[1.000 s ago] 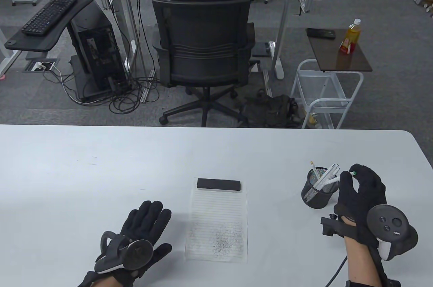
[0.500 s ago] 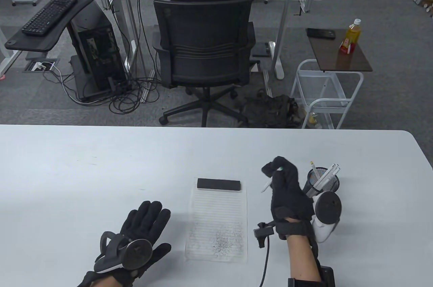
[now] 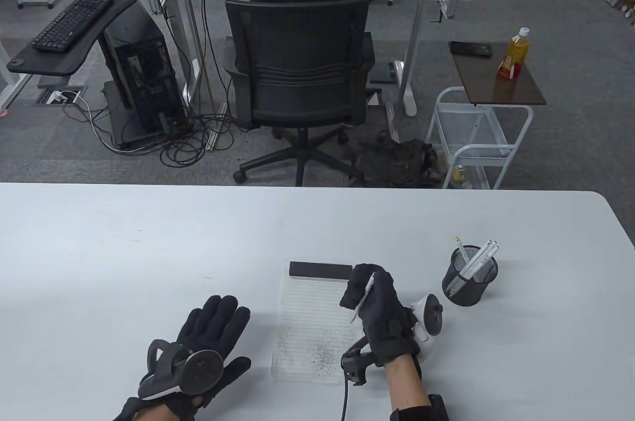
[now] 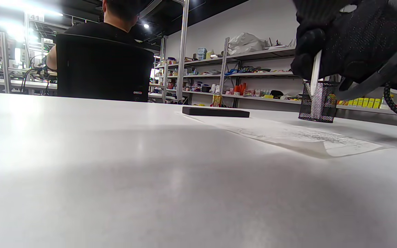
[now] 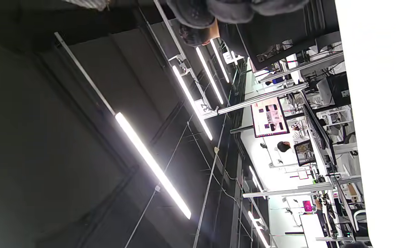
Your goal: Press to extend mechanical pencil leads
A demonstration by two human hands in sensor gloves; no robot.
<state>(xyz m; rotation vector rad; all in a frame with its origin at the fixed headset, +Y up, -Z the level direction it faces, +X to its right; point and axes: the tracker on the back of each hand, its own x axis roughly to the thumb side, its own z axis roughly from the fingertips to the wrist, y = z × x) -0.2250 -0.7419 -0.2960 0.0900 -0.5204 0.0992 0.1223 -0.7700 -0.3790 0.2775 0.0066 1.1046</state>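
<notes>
Pencil [image 3: 363, 298] news: going left to right, the left hand [image 3: 208, 341] hasn't budged, lying flat and spread on the table [image 3: 124, 252] with nothing in it. The right hand [image 3: 379, 314] has carried one white mechanical pencil away from the mesh cup [image 3: 469, 274] and now grips it over the lined sheet [image 3: 317, 327], tip pointing down. Looks like the clicking is next, since the thumb's probably near the cap.

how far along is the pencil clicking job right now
Done: one pencil is out of the mesh cup, gripped by the right hand over the lined paper.
In hand: getting set to press; no lead visible.
Left: the pencils in the cup. The left hand rests flat on the table.
</notes>
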